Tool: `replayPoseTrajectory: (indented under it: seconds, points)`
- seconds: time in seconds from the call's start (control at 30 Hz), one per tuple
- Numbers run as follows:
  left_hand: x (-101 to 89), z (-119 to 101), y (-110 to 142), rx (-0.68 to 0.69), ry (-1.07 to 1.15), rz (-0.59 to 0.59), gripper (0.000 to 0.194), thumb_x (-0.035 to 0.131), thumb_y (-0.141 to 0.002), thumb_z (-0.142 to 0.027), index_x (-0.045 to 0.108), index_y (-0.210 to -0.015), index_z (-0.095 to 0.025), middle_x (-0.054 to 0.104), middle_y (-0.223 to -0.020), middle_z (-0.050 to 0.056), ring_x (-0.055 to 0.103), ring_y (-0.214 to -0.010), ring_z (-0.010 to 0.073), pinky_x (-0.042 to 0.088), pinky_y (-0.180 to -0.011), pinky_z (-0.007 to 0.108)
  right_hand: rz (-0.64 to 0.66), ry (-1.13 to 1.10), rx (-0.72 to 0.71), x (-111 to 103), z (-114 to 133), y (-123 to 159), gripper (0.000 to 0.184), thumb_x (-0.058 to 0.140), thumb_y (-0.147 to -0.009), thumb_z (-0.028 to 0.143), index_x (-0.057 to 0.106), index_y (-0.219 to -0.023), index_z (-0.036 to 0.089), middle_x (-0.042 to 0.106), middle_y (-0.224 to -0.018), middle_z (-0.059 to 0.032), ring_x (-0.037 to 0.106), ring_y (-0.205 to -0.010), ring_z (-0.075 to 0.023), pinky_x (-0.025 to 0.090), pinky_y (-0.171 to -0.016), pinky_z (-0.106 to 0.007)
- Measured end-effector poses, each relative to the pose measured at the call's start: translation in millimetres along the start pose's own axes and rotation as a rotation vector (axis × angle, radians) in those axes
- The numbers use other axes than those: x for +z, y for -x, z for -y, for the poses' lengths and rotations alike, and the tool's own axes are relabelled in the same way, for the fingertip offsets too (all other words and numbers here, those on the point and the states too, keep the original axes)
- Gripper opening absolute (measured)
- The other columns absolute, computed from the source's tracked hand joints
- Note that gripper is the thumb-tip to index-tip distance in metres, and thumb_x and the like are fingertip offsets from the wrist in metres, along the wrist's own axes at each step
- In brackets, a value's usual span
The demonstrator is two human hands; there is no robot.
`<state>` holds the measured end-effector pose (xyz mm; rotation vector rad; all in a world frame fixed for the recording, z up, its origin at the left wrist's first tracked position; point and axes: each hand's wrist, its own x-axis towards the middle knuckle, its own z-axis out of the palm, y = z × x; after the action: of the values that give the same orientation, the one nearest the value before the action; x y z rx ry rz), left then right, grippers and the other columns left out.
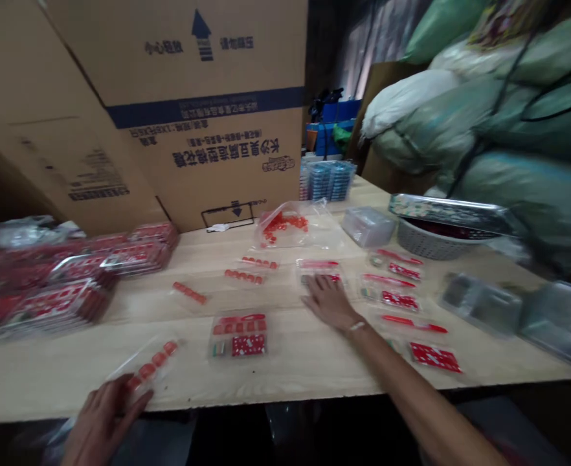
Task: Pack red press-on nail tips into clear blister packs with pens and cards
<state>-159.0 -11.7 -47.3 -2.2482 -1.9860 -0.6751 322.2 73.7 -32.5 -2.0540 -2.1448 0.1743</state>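
Note:
Near the table's front left, my left hand [101,414] pinches the lower end of a clear wrapped strip of red round pieces [158,359]. My right hand [331,303] lies with fingers spread over a clear plastic tray [305,264] that holds a red stick-like piece and a red patterned packet; the fingers cover part of it. Between the hands sits a filled clear tray [239,335] with a row of red pieces, a red stick-like piece and a red dotted packet. Farther back lie a few more red strips [244,277]. The view is slightly blurred.
Stacked red packs [62,298] fill the left. Filled trays [395,298] stand right of my right hand, near clear trays [484,304] and a grey basket [431,241]. A bag of red pieces [290,226] lies before a big carton [208,129]. Sacks [509,129] pile up behind.

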Motion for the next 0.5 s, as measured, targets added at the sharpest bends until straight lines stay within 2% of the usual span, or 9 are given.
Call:
replayPoseTrajectory:
  seconds: [0.1, 0.2, 0.27, 0.37, 0.5]
  points:
    - [-0.6, -13, 12, 0.062, -0.037, -0.059, 0.056, 0.048, -0.076, -0.07, 0.056, -0.098, -0.019, 0.067, -0.081, 0.007, 0.064, -0.073, 0.0244, 0.054, -0.066, 0.037, -0.064, 0.04, -0.136, 19, -13, 24, 0.058, 0.039, -0.093, 0.047, 0.038, -0.142, 0.017, 0.041, -0.145, -0.0157, 0.035, -0.132, -0.0341, 0.024, -0.107, -0.056]
    - [1.6, -17, 30, 0.174, -0.128, -0.195, 0.058, 0.053, -0.079, -0.063, 0.05, -0.113, -0.016, 0.064, -0.107, 0.015, 0.063, -0.095, 0.029, 0.053, -0.079, 0.043, -0.142, 0.007, -0.252, 40, -2, 52, 0.056, 0.037, -0.092, 0.048, 0.04, -0.141, 0.02, 0.045, -0.143, -0.0141, 0.037, -0.131, -0.0346, 0.025, -0.105, -0.058]
    - [1.2, -17, 40, 0.23, -0.171, -0.204, 0.056, 0.055, -0.081, -0.055, 0.046, -0.121, -0.016, 0.058, -0.121, 0.018, 0.059, -0.108, 0.0311, 0.051, -0.086, 0.046, -0.186, -0.022, -0.262, 48, 11, 66, 0.055, 0.035, -0.092, 0.047, 0.041, -0.141, 0.021, 0.046, -0.141, -0.015, 0.039, -0.129, -0.0361, 0.027, -0.103, -0.06]
    - [-1.7, -17, 47, 0.267, -0.144, -0.167, 0.038, 0.052, -0.088, -0.038, 0.048, -0.12, -0.019, 0.062, -0.114, 0.014, 0.061, -0.106, 0.0262, 0.052, -0.086, 0.042, -0.26, -0.069, -0.271, 52, 33, 76, 0.054, 0.034, -0.093, 0.044, 0.039, -0.142, 0.022, 0.042, -0.144, -0.015, 0.034, -0.132, -0.0375, 0.026, -0.102, -0.062]
    - [-4.3, -16, 50, 0.312, -0.161, -0.219, 0.023, 0.05, -0.09, -0.023, 0.053, -0.113, -0.021, 0.066, -0.099, 0.007, 0.064, -0.094, 0.0208, 0.053, -0.083, 0.036, -0.221, -0.128, -0.538, 53, 69, 79, 0.054, 0.038, -0.094, 0.035, 0.03, -0.146, 0.024, 0.032, -0.151, -0.0093, 0.023, -0.14, -0.0304, 0.018, -0.109, -0.06]
